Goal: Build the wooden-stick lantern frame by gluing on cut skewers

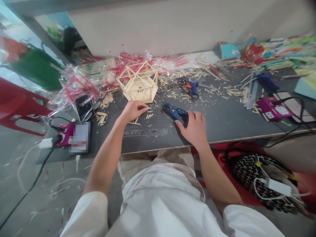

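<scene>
My left hand (134, 111) pinches a short pale wooden stick (149, 108) between thumb and fingertips, just in front of a wooden stick frame (139, 86). That frame has a many-sided base and triangular bracing around its sides. Farther right, my right hand (196, 128) is wrapped round a blue-handled hand cutter (173, 112), whose head points left toward the small cut sticks. Several cut stick pieces (149, 116) lie between the two hands. A clear plastic ruler (145, 132) lies flat near the table's front edge, below my hands.
A blue glue gun (194, 88) lies behind the cutter, and another glue gun (268, 80) rests at right. Purple power strips (275, 108) with cables sit at both ends. A phone (80, 137) lies front left. Wrappers (103, 70) and stick scraps cover the back.
</scene>
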